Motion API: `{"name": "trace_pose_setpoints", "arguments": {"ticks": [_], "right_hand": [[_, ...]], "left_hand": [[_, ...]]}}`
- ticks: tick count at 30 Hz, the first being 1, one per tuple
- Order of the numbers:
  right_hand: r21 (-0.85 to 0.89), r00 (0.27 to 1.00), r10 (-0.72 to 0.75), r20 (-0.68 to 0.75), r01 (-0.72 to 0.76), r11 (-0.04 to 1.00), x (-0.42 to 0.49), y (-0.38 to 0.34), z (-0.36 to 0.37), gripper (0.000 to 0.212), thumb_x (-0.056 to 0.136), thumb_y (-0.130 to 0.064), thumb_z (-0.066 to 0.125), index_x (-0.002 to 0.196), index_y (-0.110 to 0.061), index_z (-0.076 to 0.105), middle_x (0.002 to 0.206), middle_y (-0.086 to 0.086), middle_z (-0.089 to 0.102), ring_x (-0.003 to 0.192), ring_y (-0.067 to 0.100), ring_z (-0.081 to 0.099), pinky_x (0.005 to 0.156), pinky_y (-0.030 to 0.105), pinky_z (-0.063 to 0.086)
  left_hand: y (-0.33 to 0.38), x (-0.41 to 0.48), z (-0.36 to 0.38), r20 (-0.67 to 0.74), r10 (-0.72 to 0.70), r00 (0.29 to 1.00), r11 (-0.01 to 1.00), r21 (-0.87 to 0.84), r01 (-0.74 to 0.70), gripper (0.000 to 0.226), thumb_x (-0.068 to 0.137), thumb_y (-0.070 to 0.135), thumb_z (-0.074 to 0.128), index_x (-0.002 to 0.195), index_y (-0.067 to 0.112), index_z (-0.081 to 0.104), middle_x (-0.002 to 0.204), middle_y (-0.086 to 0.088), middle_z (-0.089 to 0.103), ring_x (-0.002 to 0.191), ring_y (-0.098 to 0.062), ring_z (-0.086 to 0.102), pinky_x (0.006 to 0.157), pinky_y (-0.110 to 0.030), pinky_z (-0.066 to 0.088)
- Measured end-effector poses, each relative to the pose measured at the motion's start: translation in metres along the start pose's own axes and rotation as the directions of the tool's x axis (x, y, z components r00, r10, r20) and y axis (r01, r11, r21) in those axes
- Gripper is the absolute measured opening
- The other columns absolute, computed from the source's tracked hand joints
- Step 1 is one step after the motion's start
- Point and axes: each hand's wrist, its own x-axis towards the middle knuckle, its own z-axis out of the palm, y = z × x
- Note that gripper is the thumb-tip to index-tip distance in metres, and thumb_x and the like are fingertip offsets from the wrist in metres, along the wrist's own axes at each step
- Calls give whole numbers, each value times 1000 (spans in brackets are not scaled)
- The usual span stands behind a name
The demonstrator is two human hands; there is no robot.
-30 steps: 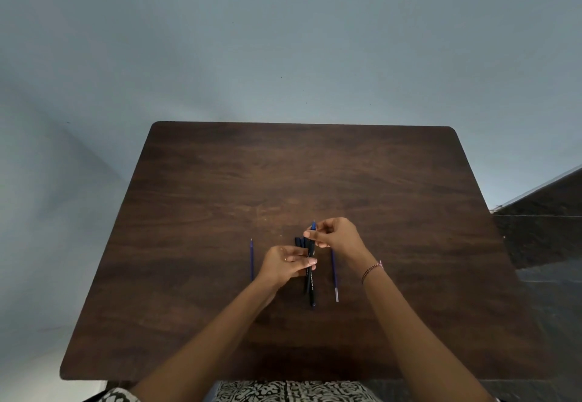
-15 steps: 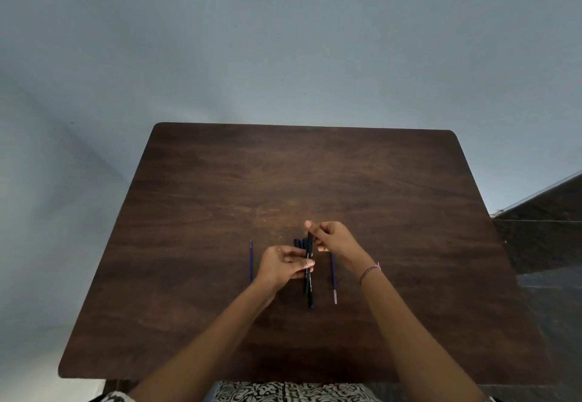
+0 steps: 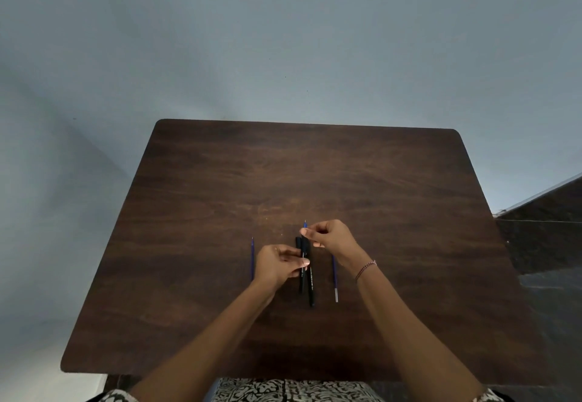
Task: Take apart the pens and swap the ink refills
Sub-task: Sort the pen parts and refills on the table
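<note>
**Clerk:** Head view, the hands?

**Inspector:** Left hand has its fingers curled round a black pen barrel at mid-length. Right hand pinches the blue refill that stands out of the barrel's far end.

**Clerk:** Axis?

**Inspector:** Barrel and refill lie in one line, pointing away from the person, with the right hand at the farther end. A second barrel lies just beside on the tabletop. The left loose refill and right loose refill flank them.
</note>
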Motion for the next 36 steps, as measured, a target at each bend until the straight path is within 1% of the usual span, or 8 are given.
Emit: {"name": "trace_pose_setpoints", "arguments": {"ticks": [6, 10, 13, 16, 20, 27, 32, 36], "right_hand": [[-123, 998, -18, -64, 10, 992, 4, -1, 8, 23, 78, -31, 75, 78, -8, 73, 64, -7, 64, 59, 1, 57, 49, 3, 40], [-213, 999, -47, -10, 44, 976, 4, -6, 11, 36, 87, -34, 65, 85, 1, 70, 81, 12, 70, 73, 12, 62, 68, 23, 51], [-252, 994, -72, -81, 50, 967, 6, -4, 10, 34, 93, -33, 56, 85, -2, 66, 75, 4, 64, 72, 15, 60, 72, 33, 52], [-561, 961, -184, -208, 37, 827, 8, 2, 11, 22, 88, -31, 64, 89, -9, 68, 87, 1, 60, 80, 18, 59, 70, 29, 46], [-755, 962, -209, -176, 4, 655, 6, 4, 23, 31, 82, -41, 67, 85, -10, 69, 95, 5, 58, 87, 23, 59, 66, 29, 45], [-833, 971, -191, -143, -14, 553, 6, 2, 36, 34, 82, -41, 66, 93, -9, 65, 101, 7, 59, 97, 23, 57, 68, 31, 45], [-847, 968, -177, -178, -59, 528, 6, -2, 41, 32, 83, -42, 66, 90, -11, 63, 94, 5, 59, 72, 18, 47, 58, 27, 37], [-843, 971, -155, -181, -72, 534, 6, -5, 41, 28, 85, -41, 64, 80, -14, 56, 82, 1, 52, 66, 14, 46, 55, 26, 37]], "left_hand": [[-5, 5, 0, -84, -42, 996, 998, 51, 47, 22, 69, 0, 79, 68, 16, 63, 66, -1, 67, 64, -10, 66, 53, -18, 55], [-8, 11, -4, -108, -80, 991, 994, 64, 87, 17, 68, 3, 80, 73, 11, 67, 65, 0, 68, 63, -9, 65, 53, -19, 54], [-11, 14, -10, -120, -93, 988, 992, 74, 102, 16, 69, 3, 80, 77, 9, 68, 68, -1, 68, 65, -10, 66, 53, -19, 53], [-15, 14, -15, -120, -98, 988, 993, 59, 106, 18, 69, 2, 80, 81, 6, 68, 71, -4, 68, 69, -15, 67, 56, -22, 53], [-18, 13, -16, -113, -118, 987, 990, 62, 126, 19, 69, 3, 80, 82, 8, 67, 74, -5, 68, 73, -16, 67, 57, -22, 54], [-19, 14, -18, -112, -135, 985, 985, 91, 145, 19, 70, 5, 80, 81, 12, 66, 76, -3, 68, 72, -11, 67, 56, -20, 55], [-18, 14, -20, -112, -143, 983, 982, 108, 156, 20, 70, 5, 80, 74, 18, 64, 76, -2, 68, 73, -11, 67, 58, -21, 56], [-18, 13, -21, -107, -149, 983, 980, 117, 161, 18, 70, 7, 80, 80, 14, 67, 75, 0, 68, 73, -10, 67, 57, -20, 55]]}}
